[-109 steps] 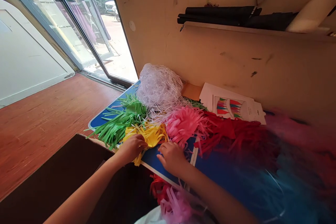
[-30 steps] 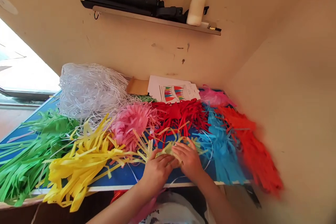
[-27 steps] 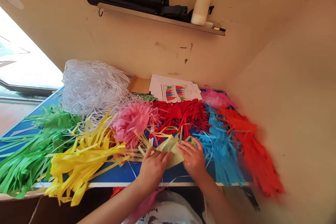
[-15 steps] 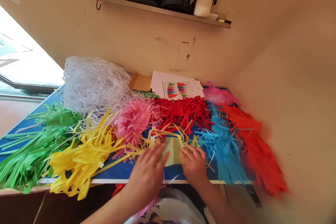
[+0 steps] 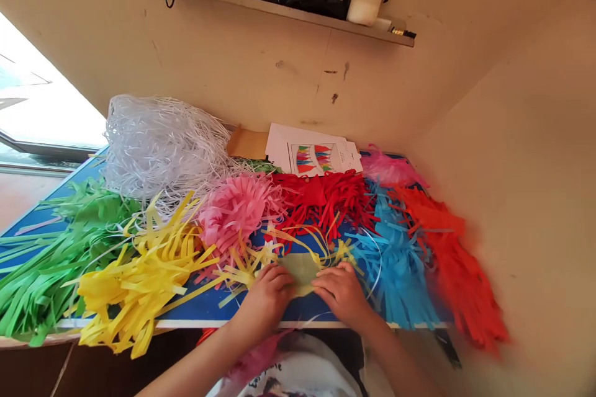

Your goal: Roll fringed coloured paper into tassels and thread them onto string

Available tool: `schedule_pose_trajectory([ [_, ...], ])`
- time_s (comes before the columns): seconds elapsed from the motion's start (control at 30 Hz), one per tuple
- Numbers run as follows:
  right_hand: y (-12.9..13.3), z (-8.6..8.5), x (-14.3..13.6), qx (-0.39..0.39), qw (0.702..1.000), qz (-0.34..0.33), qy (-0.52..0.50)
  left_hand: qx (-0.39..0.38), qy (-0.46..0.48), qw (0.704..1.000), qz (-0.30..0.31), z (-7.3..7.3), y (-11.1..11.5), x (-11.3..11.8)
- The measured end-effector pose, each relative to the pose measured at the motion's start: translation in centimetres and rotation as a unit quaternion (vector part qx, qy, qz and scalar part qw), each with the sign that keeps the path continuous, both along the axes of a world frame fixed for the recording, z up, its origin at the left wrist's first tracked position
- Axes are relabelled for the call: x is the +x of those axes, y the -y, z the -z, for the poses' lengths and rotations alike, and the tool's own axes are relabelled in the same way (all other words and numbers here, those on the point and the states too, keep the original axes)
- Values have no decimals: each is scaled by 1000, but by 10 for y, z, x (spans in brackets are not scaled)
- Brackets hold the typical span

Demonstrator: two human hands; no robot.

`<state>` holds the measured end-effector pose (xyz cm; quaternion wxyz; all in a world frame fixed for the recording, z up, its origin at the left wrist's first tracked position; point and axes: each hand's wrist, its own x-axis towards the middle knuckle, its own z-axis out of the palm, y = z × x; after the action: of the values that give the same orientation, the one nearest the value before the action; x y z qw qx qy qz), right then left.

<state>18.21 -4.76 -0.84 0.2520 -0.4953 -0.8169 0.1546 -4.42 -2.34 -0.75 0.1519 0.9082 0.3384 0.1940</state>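
Observation:
A pale yellow piece of fringed tissue paper [image 5: 300,270] lies at the near side of the blue tabletop, its uncut middle between my hands. Cut strips spread from it to the far side and to the left. My left hand [image 5: 270,294] has its fingers curled over the paper's left part. At the near right edge, my right hand [image 5: 342,293] pinches the paper between thumb and fingers. The fingertips of both hands are partly hidden. Just beyond sits a pile of red tissue fringe [image 5: 321,201], with pink fringe [image 5: 237,208] to its left.
Bright yellow fringe [image 5: 144,285] and green fringe [image 5: 69,254] lie to the left, below white shredded strips [image 5: 158,149]. Blue fringe [image 5: 398,267] and orange-red fringe [image 5: 460,273] lie right. A printed white box [image 5: 311,149] leans at the back. Above hangs a shelf [image 5: 279,9].
My left hand has gone from flat, spread fingers to curled fingers on the pale yellow paper. My right hand has shifted slightly nearer and now pinches its near edge. The view has tilted slightly.

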Motion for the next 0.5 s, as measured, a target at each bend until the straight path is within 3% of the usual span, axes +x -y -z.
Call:
schedule_pose_trajectory([
  [0.17, -20, 0, -3, -70, 992, 100, 41, -94, -88, 987, -93, -10, -17, 0],
  [0.33, -38, 1, -17, -87, 979, 158, 99, -101, -144, 966, -187, -8, -36, 16],
  [0.5, -42, 7, -20, -85, 971, 187, 121, -113, -180, 951, -225, -7, -45, 25],
])
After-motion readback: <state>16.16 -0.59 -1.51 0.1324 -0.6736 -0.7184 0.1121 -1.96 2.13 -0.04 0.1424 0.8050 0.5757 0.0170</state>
